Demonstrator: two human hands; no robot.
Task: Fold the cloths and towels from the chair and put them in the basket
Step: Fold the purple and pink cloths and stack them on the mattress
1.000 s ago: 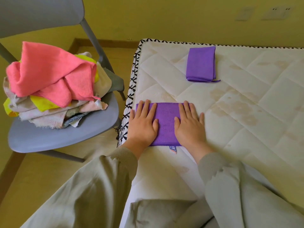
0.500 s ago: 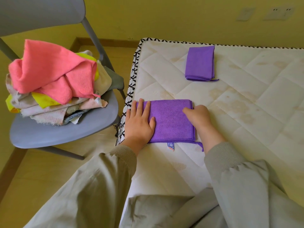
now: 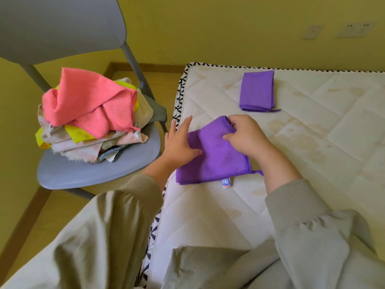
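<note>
Presently, 1 square purple microfibre cloth (image 3: 216,161) lies part-folded near the left edge of the stained white quilted mattress (image 3: 312,163). Right hand (image 3: 248,136) — fingers curled, pinching the cloth's raised far fold. Left hand (image 3: 179,142) — fingers straight, resting on the cloth's left side. 1 folded purple cloth (image 3: 257,90) lies farther back, well apart. Grey plastic chair (image 3: 93,172) beside the mattress bears a heap of unfolded cloths (image 3: 89,101), pink on top.

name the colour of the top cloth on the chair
Top cloth is pink; head view.
</note>
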